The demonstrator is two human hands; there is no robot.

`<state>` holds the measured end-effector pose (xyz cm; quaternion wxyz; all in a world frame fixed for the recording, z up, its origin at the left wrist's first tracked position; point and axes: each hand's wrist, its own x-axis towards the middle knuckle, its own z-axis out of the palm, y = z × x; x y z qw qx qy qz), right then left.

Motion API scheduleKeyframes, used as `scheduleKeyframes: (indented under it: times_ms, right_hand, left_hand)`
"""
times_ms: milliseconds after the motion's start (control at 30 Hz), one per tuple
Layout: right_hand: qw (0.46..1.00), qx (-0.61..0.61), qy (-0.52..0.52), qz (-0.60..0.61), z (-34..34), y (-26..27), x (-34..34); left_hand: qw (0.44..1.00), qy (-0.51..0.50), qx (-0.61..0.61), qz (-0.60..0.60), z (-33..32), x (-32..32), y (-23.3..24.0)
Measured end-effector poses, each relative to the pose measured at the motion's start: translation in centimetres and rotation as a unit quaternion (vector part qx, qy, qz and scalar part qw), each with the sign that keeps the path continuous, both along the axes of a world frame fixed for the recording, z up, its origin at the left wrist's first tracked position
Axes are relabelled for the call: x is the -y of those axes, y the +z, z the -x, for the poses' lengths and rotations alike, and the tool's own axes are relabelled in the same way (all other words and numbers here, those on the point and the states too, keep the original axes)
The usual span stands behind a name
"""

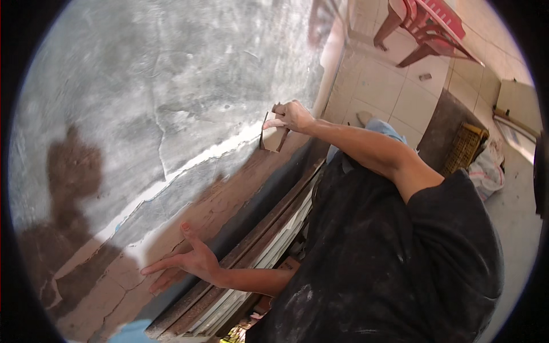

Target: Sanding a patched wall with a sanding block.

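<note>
A folded sheet of sandpaper [273, 135], beige on its back with dark edges, is pinched in my right hand [294, 116] against the wall. The plastered wall [116, 85] is patchy grey in the sunlit part and brown in the shade. Across it runs a ragged white strip [201, 157] with a raised, flaking edge. Lower on the wall, my left hand [195, 261] has its thumb and fingers spread and holds nothing. Its fingers are at the wall surface; whether they press on it, I cannot tell. A thin crack [161, 141] meets the white strip from above.
Long wooden boards [240, 257] and pale strips [279, 231] lie along the wall's foot, close to my body. A red plastic chair [429, 34] stands on the tiled floor [377, 81]. Behind me are a yellow plastic crate [463, 148] and a white sack [489, 171].
</note>
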<state>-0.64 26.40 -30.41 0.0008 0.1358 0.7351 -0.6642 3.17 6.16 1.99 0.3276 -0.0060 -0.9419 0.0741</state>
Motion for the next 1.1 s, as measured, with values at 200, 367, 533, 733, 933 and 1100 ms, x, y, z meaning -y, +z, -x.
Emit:
scheduleKeyframes:
  times_ms: [200, 367, 533, 733, 933, 1100]
  right_hand:
    - [0.993, -0.104, -0.043, -0.042, 0.2, 1.5, 0.6]
    - [0.993, -0.088, -0.041, -0.068, 0.4, -0.1, 0.3]
    - [0.995, -0.077, -0.05, -0.039, 0.1, 4.1, 1.4]
    - [0.994, -0.075, -0.051, -0.068, 0.4, 0.5, 1.2]
    - [0.998, -0.032, -0.036, -0.031, 0.0, 2.5, 1.8]
    - [0.998, -0.062, -0.029, 0.008, 0.3, 1.1, 1.3]
  left_hand:
    - [0.999, 0.034, 0.009, 0.001, -0.7, 0.9, 0.3]
    - [0.999, 0.045, -0.007, -0.028, 0.0, 1.4, 0.1]
    - [0.997, 0.067, -0.017, -0.03, -0.1, 2.2, -0.4]
    - [0.993, 0.071, 0.012, -0.091, -0.2, 2.0, -0.7]
    - [0.998, 0.04, -0.031, -0.024, -0.5, 2.4, -1.0]
    - [0.998, 0.023, -0.043, -0.028, -0.4, 1.9, -0.6]
